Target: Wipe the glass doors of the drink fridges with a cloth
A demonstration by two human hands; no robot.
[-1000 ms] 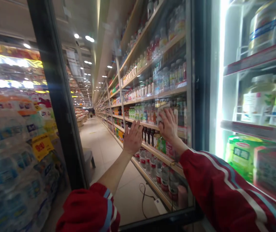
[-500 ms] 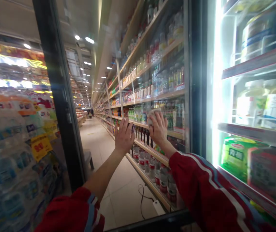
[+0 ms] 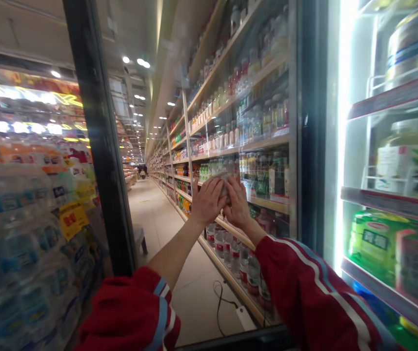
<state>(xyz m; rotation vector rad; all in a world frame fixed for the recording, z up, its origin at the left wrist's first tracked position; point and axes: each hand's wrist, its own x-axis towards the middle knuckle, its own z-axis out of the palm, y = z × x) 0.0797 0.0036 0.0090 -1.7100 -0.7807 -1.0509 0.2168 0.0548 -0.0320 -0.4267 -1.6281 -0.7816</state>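
Observation:
A crumpled greyish cloth (image 3: 224,185) is pressed against the glass door (image 3: 216,117). My right hand (image 3: 237,204) holds the cloth from its right side, fingers bent over it. From the other side my left hand (image 3: 208,201) meets it, with its fingers on the cloth's left edge and its thumb side turned upward. The two hands are nearly touching. Parts of the cloth are hidden under the fingers.
The door's dark frame (image 3: 101,136) stands at left. A lit cooler shelf (image 3: 388,197) with bottles and green packs is on the right. Bottled water packs (image 3: 14,263) are stacked at far left. Through the glass appear drink shelves (image 3: 252,146) and a white power strip (image 3: 244,319).
My left hand has moved right from the bare glass onto the cloth. My right hand and the cloth have shifted slightly left and down. The view has turned a little left.

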